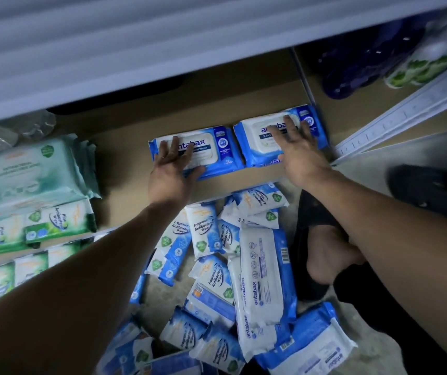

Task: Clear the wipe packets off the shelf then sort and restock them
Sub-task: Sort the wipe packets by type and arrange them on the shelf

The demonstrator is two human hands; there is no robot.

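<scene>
Fingers (175, 148) rest flat on two blue-white packets (221, 155) (labels up).

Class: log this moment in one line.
stage: restock | left hand: pressing left antabax packet | right hand: pressing right antabax packet | floor: packet pile

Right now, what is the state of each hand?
Left hand: open, flat on the left blue packet.
Right hand: open, flat on the right blue packet.
</scene>
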